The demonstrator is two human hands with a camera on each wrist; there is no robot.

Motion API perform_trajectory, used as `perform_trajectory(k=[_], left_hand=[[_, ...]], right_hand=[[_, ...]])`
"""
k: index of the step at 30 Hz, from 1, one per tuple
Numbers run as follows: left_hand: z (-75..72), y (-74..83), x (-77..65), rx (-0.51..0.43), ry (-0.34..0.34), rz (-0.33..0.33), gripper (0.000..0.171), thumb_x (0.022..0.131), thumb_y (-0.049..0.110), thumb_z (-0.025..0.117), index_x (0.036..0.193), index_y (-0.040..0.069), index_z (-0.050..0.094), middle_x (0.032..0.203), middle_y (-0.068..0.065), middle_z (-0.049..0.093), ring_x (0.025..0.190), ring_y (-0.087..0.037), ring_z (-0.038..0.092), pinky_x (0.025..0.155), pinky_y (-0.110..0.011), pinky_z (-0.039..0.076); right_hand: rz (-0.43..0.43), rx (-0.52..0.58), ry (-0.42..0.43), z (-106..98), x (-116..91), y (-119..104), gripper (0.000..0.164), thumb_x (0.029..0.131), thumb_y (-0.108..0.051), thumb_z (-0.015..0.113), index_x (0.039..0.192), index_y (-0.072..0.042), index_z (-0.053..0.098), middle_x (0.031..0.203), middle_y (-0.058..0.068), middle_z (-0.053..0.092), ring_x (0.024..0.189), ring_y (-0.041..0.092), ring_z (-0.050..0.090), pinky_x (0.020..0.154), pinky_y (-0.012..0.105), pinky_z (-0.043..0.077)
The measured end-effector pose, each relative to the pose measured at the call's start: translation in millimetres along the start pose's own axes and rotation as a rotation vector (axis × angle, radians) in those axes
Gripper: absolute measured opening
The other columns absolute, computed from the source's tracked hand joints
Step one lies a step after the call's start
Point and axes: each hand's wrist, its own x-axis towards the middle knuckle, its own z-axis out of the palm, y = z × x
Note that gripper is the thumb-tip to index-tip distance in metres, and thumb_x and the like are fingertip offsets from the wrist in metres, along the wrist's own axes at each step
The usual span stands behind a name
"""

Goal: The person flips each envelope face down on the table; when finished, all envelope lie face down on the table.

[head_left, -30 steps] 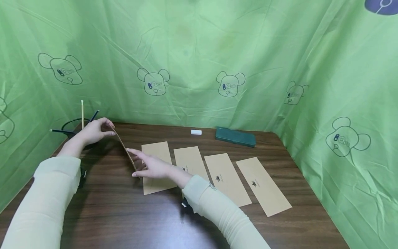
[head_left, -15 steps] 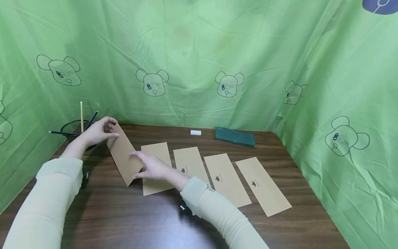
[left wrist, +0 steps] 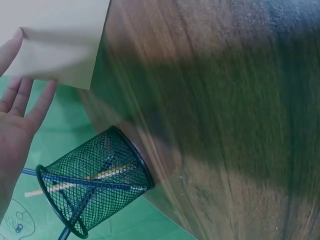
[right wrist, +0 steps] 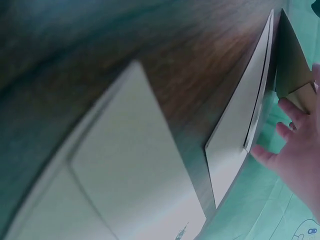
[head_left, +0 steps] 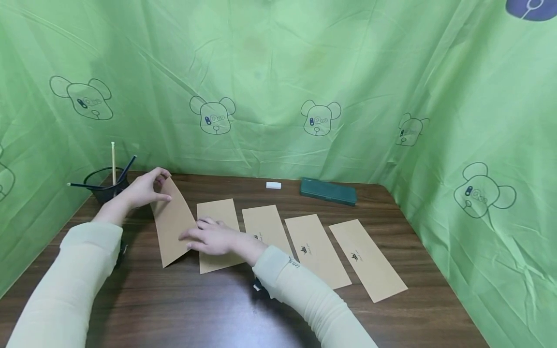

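Note:
My left hand (head_left: 145,189) pinches the far end of a brown paper envelope (head_left: 173,224), thumb on the near face and fingers behind the edge. That envelope stands tilted above the table, its near end low over the wood. My right hand (head_left: 213,237) is at its right edge, fingers spread and fingertips against the paper. Beneath the right hand lies a plain-faced envelope (head_left: 217,210), partly covered. To the right, a row continues with one envelope (head_left: 266,217) partly behind the wrist, then a crown-printed envelope (head_left: 315,249) and another crown-printed envelope (head_left: 367,261).
A black mesh pen cup (left wrist: 97,180) with a few pencils stands at the far left, just beyond the left hand. Along the back lie a white eraser (head_left: 273,185) and a dark green case (head_left: 328,192). A green curtain (head_left: 270,72) surrounds the wooden table (head_left: 209,314).
The held envelope has turned from edge-on to show its broad face, its near end swinging left. My left hand has shifted slightly right and down; the right hand's fingers have moved lower along the edge.

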Motion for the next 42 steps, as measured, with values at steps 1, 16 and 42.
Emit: perform_trajectory(k=[1, 16, 42], left_hand=[[0.8, -0.3, -0.1, 0.004, -0.001, 0.010, 0.066, 0.074, 0.020, 0.082, 0.124, 0.002, 0.043, 0.105, -0.023, 0.056, 0.102, -0.038, 0.052, 0.087, -0.052, 0.039], [11.3, -8.3, 7.2, 0.071, -0.052, 0.069, 0.066, 0.072, 0.002, 0.079, 0.127, -0.005, 0.044, 0.108, -0.025, 0.056, 0.101, -0.038, 0.053, 0.087, -0.053, 0.041], [31.7, -33.4, -20.2, 0.097, -0.136, -0.037, 0.069, 0.079, 0.034, 0.076, 0.131, -0.002, 0.049, 0.130, -0.028, 0.048, 0.122, -0.047, 0.041, 0.098, -0.061, 0.033]], right_hand=[[0.008, -0.022, -0.013, 0, -1, -1, 0.041, 0.100, -0.051, 0.026, 0.139, -0.047, 0.035, 0.137, -0.010, 0.041, 0.133, 0.013, 0.028, 0.101, 0.040, 0.035], [0.089, -0.078, 0.043, 1, 2, -2, 0.042, 0.093, -0.055, 0.045, 0.133, -0.044, 0.044, 0.142, -0.009, 0.039, 0.132, 0.014, 0.030, 0.098, 0.039, 0.039], [0.121, -0.132, -0.072, 7, 9, -3, 0.049, 0.089, -0.062, 0.044, 0.137, -0.056, 0.033, 0.142, -0.014, 0.032, 0.126, 0.009, 0.029, 0.098, 0.041, 0.033]])
